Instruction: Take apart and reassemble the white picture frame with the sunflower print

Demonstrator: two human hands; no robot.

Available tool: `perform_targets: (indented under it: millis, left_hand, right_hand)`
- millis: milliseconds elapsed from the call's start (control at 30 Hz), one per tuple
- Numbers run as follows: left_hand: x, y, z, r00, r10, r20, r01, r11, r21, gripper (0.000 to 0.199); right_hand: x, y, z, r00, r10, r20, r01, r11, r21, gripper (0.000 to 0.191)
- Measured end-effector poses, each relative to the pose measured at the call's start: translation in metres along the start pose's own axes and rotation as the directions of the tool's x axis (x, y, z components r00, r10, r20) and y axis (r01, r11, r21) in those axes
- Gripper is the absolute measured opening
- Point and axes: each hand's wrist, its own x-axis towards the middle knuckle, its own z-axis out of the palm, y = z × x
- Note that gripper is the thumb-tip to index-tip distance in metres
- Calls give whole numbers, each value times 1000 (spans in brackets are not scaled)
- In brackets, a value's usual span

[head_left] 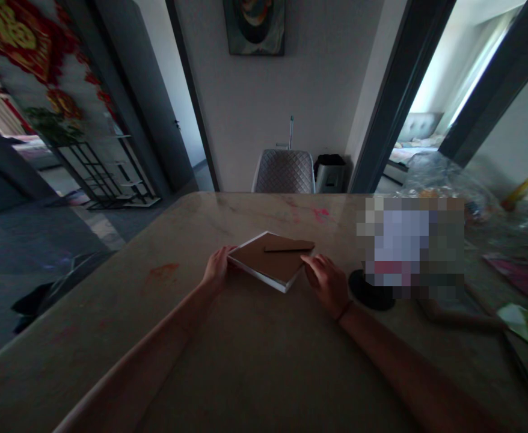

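Your left hand [216,269] and right hand [325,282] flank a flat white-edged brown box [268,263] on the stone surface [165,225]; fingers loosely curled against its edges, not pinching.

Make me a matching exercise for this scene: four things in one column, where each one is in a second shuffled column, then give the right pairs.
Things:
1. Left hand
2. Dark strip
3. Black round base
4. Quilted chair back

Places:
A. Beyond the far edge of the table
B. Beside the right hand
C. At the left edge of the flat white-edged brown panel
D. Lying on top of that panel

Pairs: 1-C, 2-D, 3-B, 4-A.
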Motion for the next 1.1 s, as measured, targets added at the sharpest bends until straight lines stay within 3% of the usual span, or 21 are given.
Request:
perform_targets:
  millis: [133, 267, 467, 567, 700, 800, 967, 1100]
  left_hand:
    - [-3, 5, -2, 990, -65, 126, 61, 997, 37, 20]
    - [-8, 12, -5, 944, -152, 293, 108, 981, 160, 13]
    - [-11, 13, 0, 924, -167, 345, 11, 911, 412, 31]
    - [-13, 10, 2, 946, -99, 309, -97, 822, 561, 37]
    - [-21, 10, 2, 963, 71, 261, -245, 636, 731, 29]
    - [-26, 14, 1, 954, 121, 274, -298, 488, 821, 24]
    - [-25, 17, 0, 937, 151, 314, -346, 291, 892, 19]
    - [-20, 14, -5, 931, 179, 319, -352, 206, 913, 18]
  right_hand:
    - [2, 5, 2, 984, 162, -73, -140, 960, 242, 28]
    - [3, 13, 8, 934, 350, -68, -281, 840, 464, 28]
    - [4, 29, 20, 838, 542, 59, -443, 614, 653, 34]
    - [4, 30, 22, 815, 570, 104, -487, 575, 657, 40]
    - [2, 26, 22, 869, 479, 124, -460, 688, 561, 51]
    - [1, 22, 23, 874, 464, 147, -456, 675, 580, 47]
    - [5, 25, 24, 826, 534, 178, -514, 585, 628, 40]
    - [7, 28, 22, 787, 585, 195, -558, 542, 628, 39]
